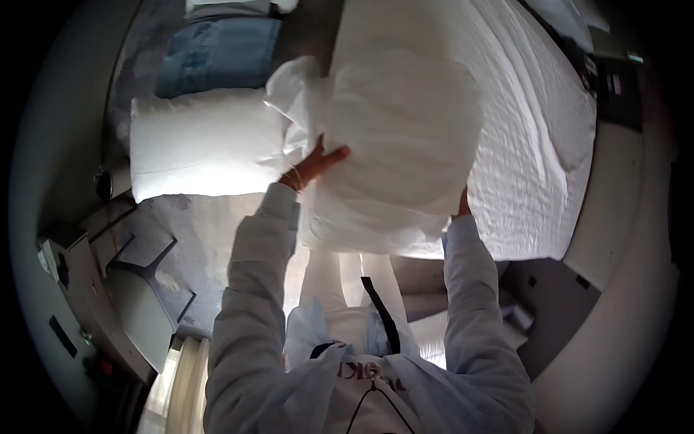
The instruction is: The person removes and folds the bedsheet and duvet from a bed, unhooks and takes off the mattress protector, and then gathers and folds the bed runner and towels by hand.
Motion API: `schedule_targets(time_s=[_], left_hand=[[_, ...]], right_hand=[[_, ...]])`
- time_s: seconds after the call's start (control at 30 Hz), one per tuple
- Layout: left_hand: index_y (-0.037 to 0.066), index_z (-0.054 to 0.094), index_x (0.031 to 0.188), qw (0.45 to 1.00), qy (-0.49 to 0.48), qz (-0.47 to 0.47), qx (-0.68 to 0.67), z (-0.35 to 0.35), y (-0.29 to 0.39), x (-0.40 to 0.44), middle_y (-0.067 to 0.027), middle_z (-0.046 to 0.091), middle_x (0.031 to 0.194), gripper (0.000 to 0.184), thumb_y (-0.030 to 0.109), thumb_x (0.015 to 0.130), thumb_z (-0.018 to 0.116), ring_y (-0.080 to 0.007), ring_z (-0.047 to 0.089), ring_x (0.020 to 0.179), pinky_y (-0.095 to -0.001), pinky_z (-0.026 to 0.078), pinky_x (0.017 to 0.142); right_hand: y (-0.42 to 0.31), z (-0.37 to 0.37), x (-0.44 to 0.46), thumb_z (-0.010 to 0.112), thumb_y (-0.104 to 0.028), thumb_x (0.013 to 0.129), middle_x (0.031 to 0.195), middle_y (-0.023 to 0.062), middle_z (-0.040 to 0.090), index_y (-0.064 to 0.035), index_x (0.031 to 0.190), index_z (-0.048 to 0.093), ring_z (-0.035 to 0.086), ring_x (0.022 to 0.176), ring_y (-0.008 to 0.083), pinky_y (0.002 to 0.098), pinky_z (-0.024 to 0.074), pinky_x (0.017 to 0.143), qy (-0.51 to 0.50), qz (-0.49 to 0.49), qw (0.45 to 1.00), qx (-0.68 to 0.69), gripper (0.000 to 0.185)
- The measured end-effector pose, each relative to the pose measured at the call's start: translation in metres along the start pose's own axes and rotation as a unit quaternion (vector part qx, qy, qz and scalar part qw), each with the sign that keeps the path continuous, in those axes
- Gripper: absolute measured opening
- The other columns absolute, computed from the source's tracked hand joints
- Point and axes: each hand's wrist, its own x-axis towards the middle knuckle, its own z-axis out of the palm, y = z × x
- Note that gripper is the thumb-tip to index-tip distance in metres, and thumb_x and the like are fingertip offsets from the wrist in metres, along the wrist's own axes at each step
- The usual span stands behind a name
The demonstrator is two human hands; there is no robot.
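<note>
A plump white pillow (405, 137) is held up in front of my body, over the near part of the bed. My left hand (316, 163) grips its left side, thumb spread across the top face and the other fingers partly hidden. On the opposite side, my right hand (463, 203) holds the right edge; most of its fingers are out of sight behind the pillow. Loose white fabric (296, 94) sticks up beside my left hand, and I cannot tell which pillow it belongs to. Another white pillow (206, 145) lies just to the left.
The bed (531, 166) with a rumpled white sheet extends ahead and right. A blue cushion (220, 54) lies beyond the left pillow. A chair (148, 300) stands at lower left on the patterned carpet (206, 231), near a desk (90, 289).
</note>
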Motion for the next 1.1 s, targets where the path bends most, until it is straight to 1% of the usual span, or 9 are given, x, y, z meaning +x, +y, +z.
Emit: schedule_targets(time_s=[0.1, 0.17, 0.23, 0.3, 0.37, 0.43, 0.5, 0.73, 1.1], left_hand=[[0.010, 0.010, 0.137, 0.997, -0.026, 0.056, 0.035, -0.016, -0.017, 0.007, -0.0134, 0.032, 0.132, 0.097, 0.050, 0.070, 0.066, -0.0259, 0.032, 0.121, -0.0383, 0.034, 0.095], [0.007, 0.016, 0.135, 0.999, -0.012, -0.024, 0.023, -0.024, 0.000, -0.001, -0.0203, 0.039, 0.126, 0.095, 0.044, 0.067, 0.071, -0.0271, 0.042, 0.114, -0.0377, 0.036, 0.094], [0.008, 0.020, 0.134, 0.997, 0.082, 0.015, -0.008, -0.033, 0.009, -0.013, -0.0167, 0.041, 0.126, 0.086, 0.033, 0.070, 0.071, -0.0253, 0.046, 0.110, -0.0385, 0.038, 0.092], [0.009, 0.021, 0.135, 0.989, 0.121, 0.044, -0.070, -0.019, 0.015, -0.017, -0.0118, 0.040, 0.127, 0.080, 0.037, 0.075, 0.066, -0.0222, 0.042, 0.114, -0.0379, 0.038, 0.091], [0.011, 0.020, 0.136, 0.983, 0.116, -0.019, -0.141, 0.004, 0.012, -0.009, -0.0091, 0.035, 0.131, 0.078, 0.046, 0.078, 0.060, -0.0206, 0.034, 0.119, -0.0367, 0.033, 0.095], [0.011, 0.018, 0.137, 0.995, 0.063, -0.005, -0.078, 0.013, 0.003, 0.004, -0.0092, 0.030, 0.134, 0.079, 0.052, 0.080, 0.053, -0.0197, 0.028, 0.123, -0.0337, 0.026, 0.099], [0.008, 0.014, 0.137, 0.988, 0.040, -0.095, -0.111, 0.010, -0.006, 0.015, -0.0096, 0.029, 0.135, 0.083, 0.053, 0.079, 0.052, -0.0208, 0.027, 0.124, -0.0310, 0.021, 0.101], [0.004, 0.021, 0.133, 0.995, 0.020, -0.040, -0.094, 0.039, 0.010, -0.011, -0.0086, 0.037, 0.127, 0.070, 0.044, 0.084, 0.051, -0.0203, 0.039, 0.114, -0.0306, 0.035, 0.093], [0.001, 0.031, 0.127, 0.992, -0.007, 0.101, 0.074, 0.153, 0.012, -0.019, -0.0098, 0.046, 0.118, 0.058, 0.037, 0.086, 0.051, -0.0182, 0.044, 0.107, -0.0294, 0.037, 0.089]], right_hand=[[0.010, -0.009, -0.003, 0.029, -0.050, 0.089, 0.128, 0.0089, 0.040, -0.0083, 0.130, 0.031, 0.041, 0.114, 0.0235, 0.0348, 0.0353, 0.094, 0.011, 0.006, 1.000, -0.007, 0.059], [0.011, -0.014, -0.005, 0.029, -0.049, 0.089, 0.127, 0.0089, 0.040, -0.0080, 0.130, 0.032, 0.041, 0.114, 0.0234, 0.0346, 0.0355, 0.094, 0.011, 0.005, 1.000, -0.010, 0.058], [0.010, -0.017, -0.005, 0.029, -0.049, 0.089, 0.127, 0.0089, 0.041, -0.0077, 0.130, 0.032, 0.042, 0.113, 0.0232, 0.0344, 0.0357, 0.094, 0.010, 0.004, 1.000, -0.012, 0.058], [0.011, -0.017, -0.001, 0.029, -0.048, 0.089, 0.126, 0.0090, 0.041, -0.0074, 0.129, 0.032, 0.042, 0.113, 0.0230, 0.0342, 0.0359, 0.093, 0.009, 0.001, 1.000, -0.012, 0.057], [0.012, -0.016, 0.007, 0.030, -0.047, 0.089, 0.126, 0.0090, 0.041, -0.0071, 0.129, 0.033, 0.042, 0.113, 0.0228, 0.0340, 0.0361, 0.093, 0.007, -0.004, 1.000, -0.013, 0.057], [0.016, -0.015, 0.009, 0.030, -0.047, 0.090, 0.125, 0.0091, 0.042, -0.0069, 0.129, 0.033, 0.043, 0.112, 0.0226, 0.0337, 0.0363, 0.093, 0.008, -0.007, 1.000, -0.011, 0.056], [0.021, -0.014, 0.011, 0.030, -0.046, 0.090, 0.125, 0.0091, 0.042, -0.0066, 0.129, 0.033, 0.043, 0.112, 0.0224, 0.0335, 0.0365, 0.093, 0.009, -0.011, 1.000, -0.006, 0.056], [0.049, -0.005, -0.002, 0.031, -0.044, 0.090, 0.123, 0.0092, 0.043, -0.0055, 0.128, 0.034, 0.044, 0.110, 0.0217, 0.0327, 0.0371, 0.092, 0.033, -0.050, 0.998, 0.000, 0.054], [0.006, -0.027, -0.067, 0.032, -0.040, 0.091, 0.121, 0.0094, 0.045, -0.0039, 0.127, 0.035, 0.046, 0.108, 0.0206, 0.0315, 0.0382, 0.091, 0.045, -0.148, 0.983, -0.096, 0.051]])
